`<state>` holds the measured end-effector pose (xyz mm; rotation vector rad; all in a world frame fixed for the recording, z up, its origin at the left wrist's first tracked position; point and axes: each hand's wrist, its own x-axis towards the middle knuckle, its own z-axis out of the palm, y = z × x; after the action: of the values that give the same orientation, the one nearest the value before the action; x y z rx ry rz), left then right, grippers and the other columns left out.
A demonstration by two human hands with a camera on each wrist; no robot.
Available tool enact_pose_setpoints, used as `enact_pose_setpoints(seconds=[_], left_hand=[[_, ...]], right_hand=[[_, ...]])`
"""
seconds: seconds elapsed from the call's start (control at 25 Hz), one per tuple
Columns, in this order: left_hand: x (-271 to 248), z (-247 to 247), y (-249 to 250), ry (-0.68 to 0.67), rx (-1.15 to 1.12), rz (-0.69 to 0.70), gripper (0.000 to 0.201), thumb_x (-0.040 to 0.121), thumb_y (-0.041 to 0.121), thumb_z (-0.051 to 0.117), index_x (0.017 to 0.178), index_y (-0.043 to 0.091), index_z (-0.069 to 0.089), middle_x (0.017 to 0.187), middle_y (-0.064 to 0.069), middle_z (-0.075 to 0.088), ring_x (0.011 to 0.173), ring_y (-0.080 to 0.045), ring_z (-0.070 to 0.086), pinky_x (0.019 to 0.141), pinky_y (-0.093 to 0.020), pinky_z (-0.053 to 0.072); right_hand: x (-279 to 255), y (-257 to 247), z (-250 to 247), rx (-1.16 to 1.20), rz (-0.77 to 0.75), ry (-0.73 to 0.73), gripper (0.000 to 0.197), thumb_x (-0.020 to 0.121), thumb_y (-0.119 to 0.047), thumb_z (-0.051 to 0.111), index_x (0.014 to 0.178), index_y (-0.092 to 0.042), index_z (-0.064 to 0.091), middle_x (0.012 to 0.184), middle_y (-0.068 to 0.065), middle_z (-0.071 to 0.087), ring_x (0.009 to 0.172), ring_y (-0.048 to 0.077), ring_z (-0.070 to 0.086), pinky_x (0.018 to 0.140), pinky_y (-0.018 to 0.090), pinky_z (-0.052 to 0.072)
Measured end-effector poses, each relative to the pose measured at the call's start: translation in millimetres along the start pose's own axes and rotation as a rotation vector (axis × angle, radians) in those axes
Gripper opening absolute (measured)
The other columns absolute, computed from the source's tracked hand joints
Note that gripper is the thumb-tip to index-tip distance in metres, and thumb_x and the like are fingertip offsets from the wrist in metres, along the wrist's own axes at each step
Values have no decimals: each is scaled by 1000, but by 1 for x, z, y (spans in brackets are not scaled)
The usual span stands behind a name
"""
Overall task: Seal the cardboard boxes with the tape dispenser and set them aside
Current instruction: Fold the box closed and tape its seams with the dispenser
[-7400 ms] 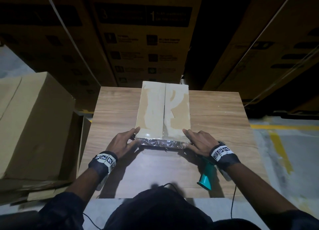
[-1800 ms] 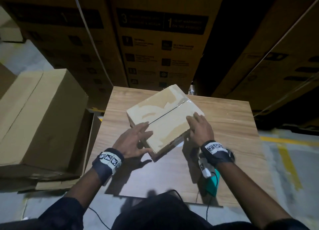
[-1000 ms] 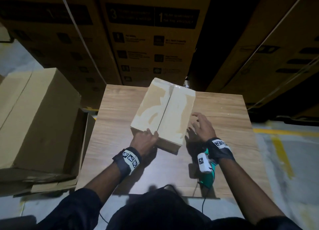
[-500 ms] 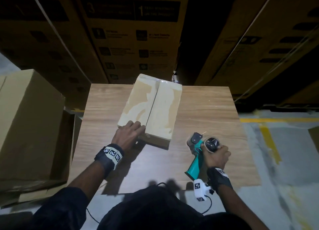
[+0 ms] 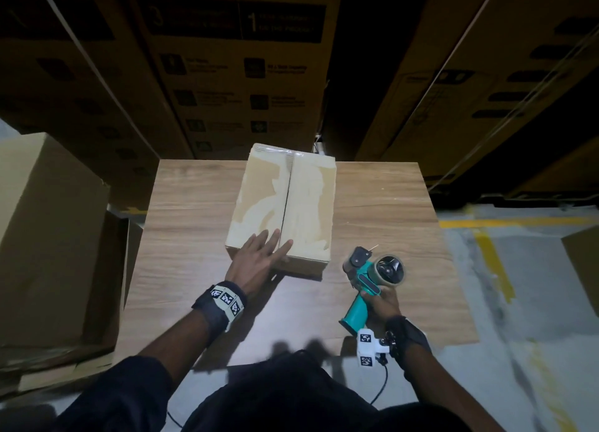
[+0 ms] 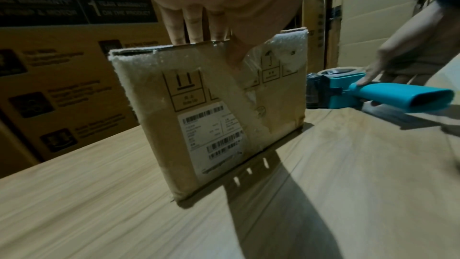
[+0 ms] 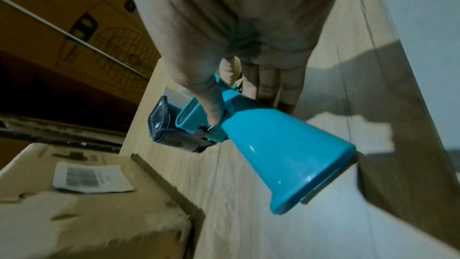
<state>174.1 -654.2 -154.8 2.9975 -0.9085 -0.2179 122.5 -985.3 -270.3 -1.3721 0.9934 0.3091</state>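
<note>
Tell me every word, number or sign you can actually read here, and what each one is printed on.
"3" and "1": big numerals on the dark band of the stacked carton behind the table; the wording beside them is blurred.
"1" again on that band, left wrist view; "WARRANTY" beside it is only a guess.
Upright-arrows handling symbol: on the small box; its caption is too small.
Barcodes on the box's white label: digits unreadable.
Square black-and-white markers on both wristbands: no text.

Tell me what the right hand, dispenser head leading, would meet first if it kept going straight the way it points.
Probably nothing: the right hand aims the tape dispenser past the cardboard box, over bare table.
</note>
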Motion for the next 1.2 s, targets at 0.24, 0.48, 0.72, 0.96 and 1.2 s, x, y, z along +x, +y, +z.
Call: enact_pose_setpoints(seconds=[0.24,0.48,0.72,0.96,1.2], left_hand=[[5,9,15,25,-41,63,59,87,20,38,141,15,61,141,-20,61,122,-43,62,101,-56,53],[8,9,3,121,-539,-90,53,94,20,70,145,26,58,149,-1,56,140,-25,49,115,-45,42],[17,-69,-13,29,-1584,-491,50,105,48,48,137,13,62,129,-3,70,106,-3,71,96,-26,56],[5,-88,-23,-95,-1968,-594,85,85,74,43,135,7,61,131,-15,69,119,-26,68,108,-41,51],[-2,-64,-16,-128,-2161,-723,93,90,80,34,123,0,66,119,-22,72,108,-28,72,101,-39,56]], right_hand=[[-38,-56,-10,126,-188,-7,27,107,-6,40,134,-11,40,92,18,57,71,29,58,65,41,52],[-77,-109,-25,24,-431,-74,31,107,-10,46,129,-32,48,99,9,62,72,21,62,65,35,54],[-102,-115,4,-420,-943,-193,34,104,-19,59,135,-33,52,117,-8,68,92,14,69,77,31,56],[-121,-116,46,-675,-1390,-234,32,97,-12,58,130,-14,59,117,2,62,107,8,60,89,16,45],[-120,-109,56,-872,-1506,-277,39,96,-22,54,135,-23,54,117,4,58,96,21,62,74,29,51]])
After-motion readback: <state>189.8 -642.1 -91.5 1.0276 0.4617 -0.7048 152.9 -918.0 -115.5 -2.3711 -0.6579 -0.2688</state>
